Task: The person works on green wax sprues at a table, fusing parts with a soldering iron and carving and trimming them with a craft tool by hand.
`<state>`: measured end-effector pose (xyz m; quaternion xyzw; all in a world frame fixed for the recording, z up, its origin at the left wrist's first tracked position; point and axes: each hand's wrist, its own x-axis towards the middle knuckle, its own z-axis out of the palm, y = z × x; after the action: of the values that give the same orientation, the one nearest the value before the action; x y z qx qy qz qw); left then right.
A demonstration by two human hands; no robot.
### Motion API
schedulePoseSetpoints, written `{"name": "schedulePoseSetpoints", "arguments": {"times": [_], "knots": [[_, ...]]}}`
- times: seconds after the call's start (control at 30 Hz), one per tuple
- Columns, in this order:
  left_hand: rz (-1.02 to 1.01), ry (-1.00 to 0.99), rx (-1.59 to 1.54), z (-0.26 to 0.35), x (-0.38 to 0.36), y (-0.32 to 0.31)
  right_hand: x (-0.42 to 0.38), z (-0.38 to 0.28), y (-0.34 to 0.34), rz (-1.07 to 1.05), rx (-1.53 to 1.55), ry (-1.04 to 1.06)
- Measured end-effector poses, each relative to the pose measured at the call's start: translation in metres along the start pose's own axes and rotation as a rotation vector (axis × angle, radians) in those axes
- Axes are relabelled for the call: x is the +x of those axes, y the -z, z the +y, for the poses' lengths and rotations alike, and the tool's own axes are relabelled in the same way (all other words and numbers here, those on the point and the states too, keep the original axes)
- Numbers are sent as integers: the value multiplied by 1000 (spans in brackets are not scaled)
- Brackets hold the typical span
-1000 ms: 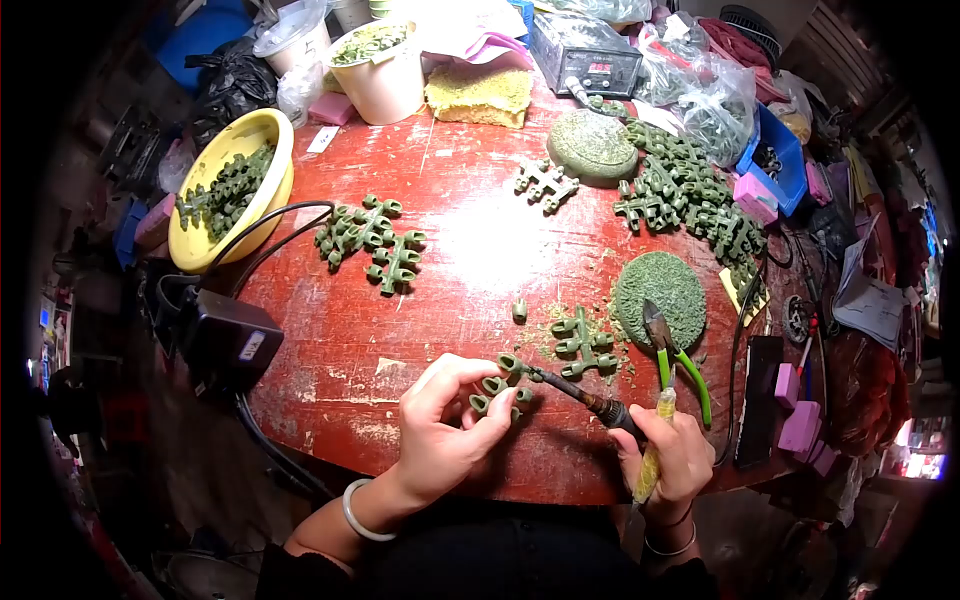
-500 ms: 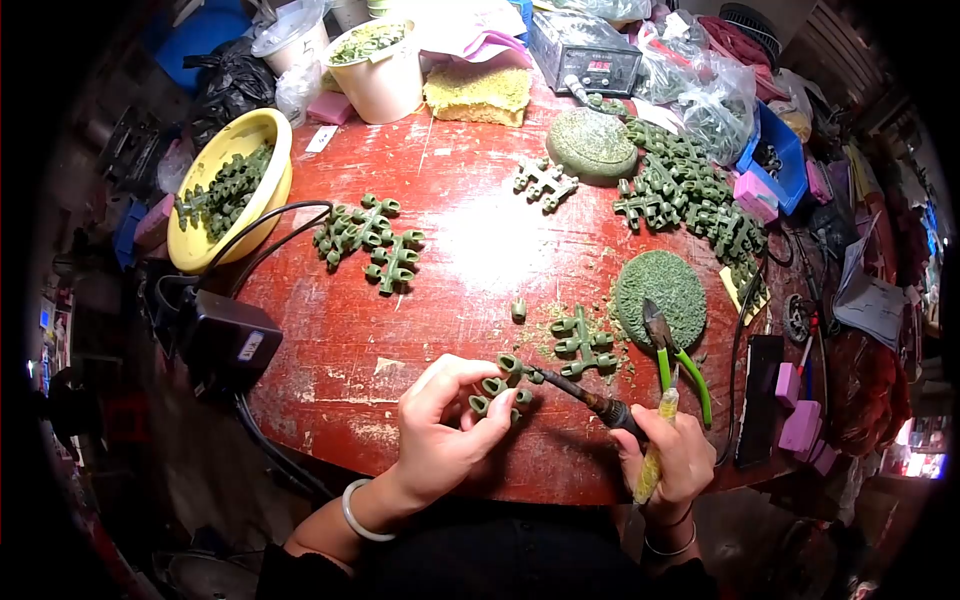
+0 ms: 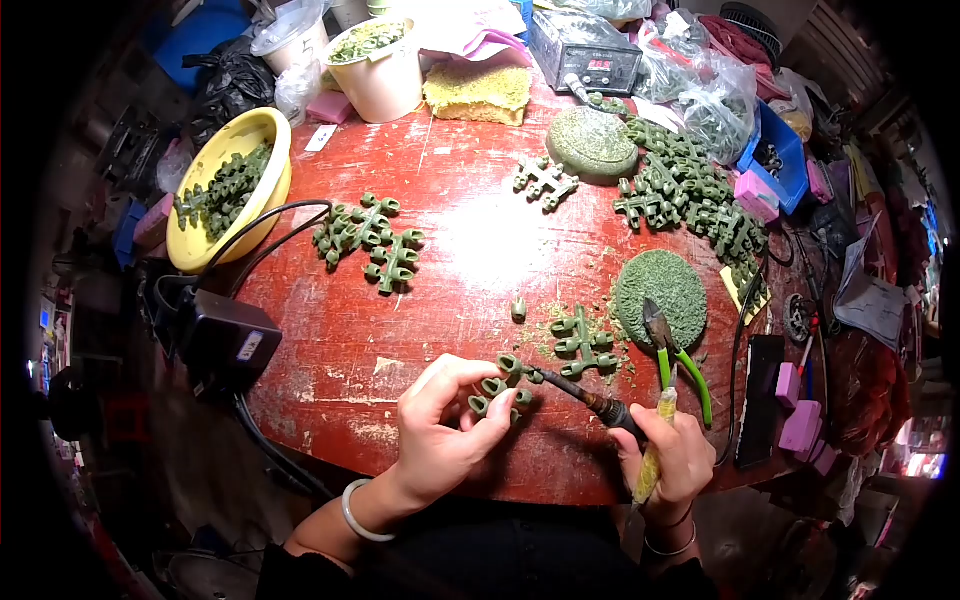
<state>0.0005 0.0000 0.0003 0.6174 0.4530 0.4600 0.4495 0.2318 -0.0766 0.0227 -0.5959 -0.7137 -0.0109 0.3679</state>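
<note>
unmoved — left hand (image 3: 445, 435), right hand (image 3: 677, 455) with iron (image 3: 603, 405) | green piece (image 3: 509, 365) — branched, hollow-ended

A strong white glare burns out the middle of the red bench (image 3: 330, 350), and the papers (image 3: 470, 28) at the top edge are overexposed too. The floor around falls into dimness. Fisheye distortion bends the surroundings inside a black, rounded border; the bench's centre looks fairly sharp.
</note>
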Motion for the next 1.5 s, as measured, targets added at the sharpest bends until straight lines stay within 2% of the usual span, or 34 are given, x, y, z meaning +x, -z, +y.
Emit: {"name": "schedulePoseSetpoints", "arguments": {"times": [0.8,0.9,0.97,1.0,1.07,1.1,1.17,1.2,1.27,1.37,1.43,1.47,1.5], "knots": [[-7,10,-2,2,0,1,0,0,2,-13,-5,5],[-10,-10,-7,1,0,-1,0,0,2,30,12,14],[11,56,-138,1,-2,-4,-1,-1,4,94,-10,17],[-12,49,-103,1,-1,-1,-1,-2,5,101,-35,11],[-45,41,-75,7,2,2,1,-4,9,162,14,-37],[-37,45,-173,3,2,-1,5,-4,20,176,-34,-44],[-24,178,-274,11,2,-2,12,-8,43,258,-93,-105],[-51,228,-268,13,1,5,8,-3,54,303,-84,-273],[-57,300,-308,13,0,10,31,-4,81,452,210,-624],[18,346,-375,14,2,7,22,63,115,445,198,-574],[-5,382,-428,12,3,9,-1,117,130,319,-4,-608],[-12,423,-465,12,3,12,-14,138,133,320,-4,-604],[-1,419,-464,11,3,11,-25,157,134,241,-204,-576]]}}
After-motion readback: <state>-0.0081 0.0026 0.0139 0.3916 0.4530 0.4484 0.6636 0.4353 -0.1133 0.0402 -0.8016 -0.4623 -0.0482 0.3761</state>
